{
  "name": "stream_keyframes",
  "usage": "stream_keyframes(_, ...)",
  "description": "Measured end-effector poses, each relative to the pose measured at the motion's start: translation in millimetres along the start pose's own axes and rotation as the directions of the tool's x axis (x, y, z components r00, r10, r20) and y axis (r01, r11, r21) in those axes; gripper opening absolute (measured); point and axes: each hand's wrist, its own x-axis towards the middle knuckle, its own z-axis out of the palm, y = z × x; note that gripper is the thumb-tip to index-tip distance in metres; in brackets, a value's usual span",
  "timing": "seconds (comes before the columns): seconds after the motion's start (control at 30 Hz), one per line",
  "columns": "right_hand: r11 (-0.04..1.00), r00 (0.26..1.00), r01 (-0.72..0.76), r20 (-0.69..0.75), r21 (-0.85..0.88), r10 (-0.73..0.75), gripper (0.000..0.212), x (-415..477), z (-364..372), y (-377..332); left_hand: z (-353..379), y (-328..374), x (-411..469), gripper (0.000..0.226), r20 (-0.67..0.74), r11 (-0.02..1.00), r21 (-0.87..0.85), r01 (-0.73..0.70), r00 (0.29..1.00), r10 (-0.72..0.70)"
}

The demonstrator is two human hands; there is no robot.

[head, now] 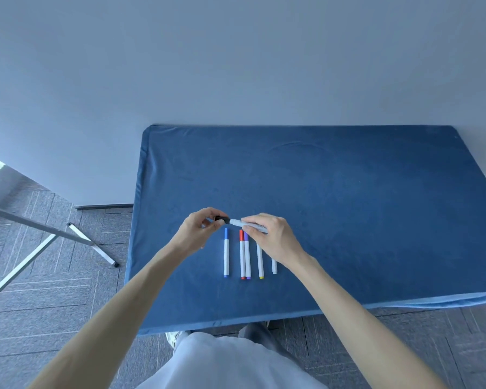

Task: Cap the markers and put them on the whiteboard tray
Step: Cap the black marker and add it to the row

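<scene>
Held marker (249,225): white barrel, lying roughly level above the table, pinched between both hands.
Black cap (222,219): on the held marker's left end; whether it is fully seated cannot be told.
Right hand (272,237): fingers closed around the barrel, thumb beneath.
Left hand (201,228): fingertips pinched on the black cap.
Blue marker (226,252): capped, flat on the cloth just below the grip, under the left hand.
Red marker (242,254) and purple marker (247,255): capped, touching side by side, directly beneath the grip.
Yellow-ended marker (260,261): below the right hand, top hidden.
Short marker (274,266): mostly covered by the right wrist.
Table (348,206): blue cloth, all loose markers near its front edge.
Metal stand legs (68,237): on the carpet, far left of the grip.
</scene>
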Motion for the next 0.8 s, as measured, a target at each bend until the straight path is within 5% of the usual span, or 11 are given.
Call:
stream_keyframes(0.57,0.999,0.997,-0.035,-0.065,0.036,0.037,0.018,-2,12,8,23,15,4,0.019,-0.072,0.995,0.096,0.011,0.997,-0.004)
stream_keyframes(0.8,0.981,0.992,-0.108,-0.053,0.16,0.118,0.017,-13,11,19,27,17,13,0.019,0.065,0.975,0.22,-0.024,0.998,0.01)
